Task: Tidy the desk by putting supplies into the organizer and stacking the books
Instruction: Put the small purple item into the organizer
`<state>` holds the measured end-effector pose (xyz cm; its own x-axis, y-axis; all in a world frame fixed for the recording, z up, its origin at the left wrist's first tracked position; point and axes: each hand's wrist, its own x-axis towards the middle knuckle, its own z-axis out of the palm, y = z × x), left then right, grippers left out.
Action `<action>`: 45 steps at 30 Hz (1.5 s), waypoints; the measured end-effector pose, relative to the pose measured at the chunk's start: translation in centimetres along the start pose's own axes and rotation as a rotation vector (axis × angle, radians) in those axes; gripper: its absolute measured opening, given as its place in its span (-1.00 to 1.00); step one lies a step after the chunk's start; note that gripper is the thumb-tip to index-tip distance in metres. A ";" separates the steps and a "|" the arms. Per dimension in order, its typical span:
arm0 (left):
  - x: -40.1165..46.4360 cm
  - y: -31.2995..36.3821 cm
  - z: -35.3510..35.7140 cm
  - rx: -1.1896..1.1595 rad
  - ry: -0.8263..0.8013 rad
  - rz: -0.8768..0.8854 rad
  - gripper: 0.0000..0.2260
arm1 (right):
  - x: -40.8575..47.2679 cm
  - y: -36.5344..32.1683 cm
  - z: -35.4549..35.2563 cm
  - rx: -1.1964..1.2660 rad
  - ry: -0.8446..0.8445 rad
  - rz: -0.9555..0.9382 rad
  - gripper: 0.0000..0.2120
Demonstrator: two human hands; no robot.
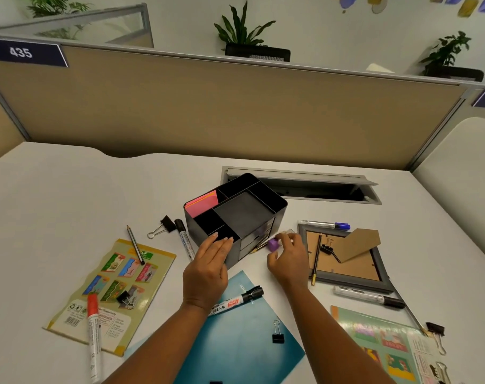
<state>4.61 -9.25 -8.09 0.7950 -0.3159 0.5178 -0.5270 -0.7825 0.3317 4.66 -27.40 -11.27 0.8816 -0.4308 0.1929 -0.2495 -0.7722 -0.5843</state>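
A black desk organizer (pixel 266 202) with several compartments stands mid-desk, pink sticky notes (pixel 202 206) in its back-left slot. My left hand (pixel 208 270) grips the organizer's near corner, fingertips over the rim. My right hand (pixel 287 259) pinches a small purple object (pixel 272 244) just right of the organizer's drawers. Markers, pencils and binder clips lie scattered: a black whiteboard marker (pixel 235 300) on a blue book (pixel 235 342), a red marker (pixel 93 328) on a yellow booklet (pixel 111 295), a black marker (pixel 184 239) left of the organizer.
A grey picture frame (pixel 374 281) lies face down at right with a pencil (pixel 316 259) and clip on it; a blue pen (pixel 326 225) and another marker (pixel 369 296) flank it. A green booklet (pixel 388 347) sits bottom right. An open cable tray (pixel 302 187) lies behind the organizer.
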 end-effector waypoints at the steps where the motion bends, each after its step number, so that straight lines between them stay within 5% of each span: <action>1: 0.0 0.0 0.0 0.000 -0.003 -0.003 -0.62 | -0.1 0.0 -0.1 -0.009 -0.003 -0.004 -0.61; 9: 0.0 0.4 -0.5 -0.008 -0.032 -0.019 -0.60 | 0.1 -0.2 -0.1 -0.019 -0.020 0.054 -0.72; 15: -0.2 0.0 -0.7 -0.017 -0.053 -0.014 -0.56 | 0.1 -0.9 -2.2 0.304 0.335 0.197 -0.79; 19: -0.3 -1.5 -0.9 -0.044 -0.012 -0.007 -0.51 | 1.0 -3.3 -4.9 0.519 0.538 0.096 -0.75; 24: 0.5 -3.1 -1.5 -0.033 0.012 -0.237 -0.50 | 1.8 -7.6 -5.5 0.618 0.299 -0.196 -0.73; 29: 1.2 -3.6 -3.0 0.106 -0.085 -0.170 -0.45 | 1.3 -10.9 -3.3 0.381 0.002 -0.413 -0.68; 35: 2.0 -3.7 -3.6 0.145 -0.077 -0.134 -0.52 | 0.7 -10.7 -2.3 0.296 -0.060 -0.489 -0.69; 40: 1.7 -3.6 -3.1 0.098 -0.090 -0.192 -0.54 | 0.2 -9.8 -2.8 0.311 0.053 -0.528 -0.68; 45: 1.4 -3.7 -2.6 0.047 -0.082 -0.218 -0.54 | 0.3 -9.1 -2.2 0.168 -0.094 -0.565 -0.66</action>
<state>6.94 -5.42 -6.56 0.9113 -0.1780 0.3712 -0.3271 -0.8605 0.3905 6.25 -21.53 -4.15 0.8931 0.0743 0.4438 0.3285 -0.7817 -0.5302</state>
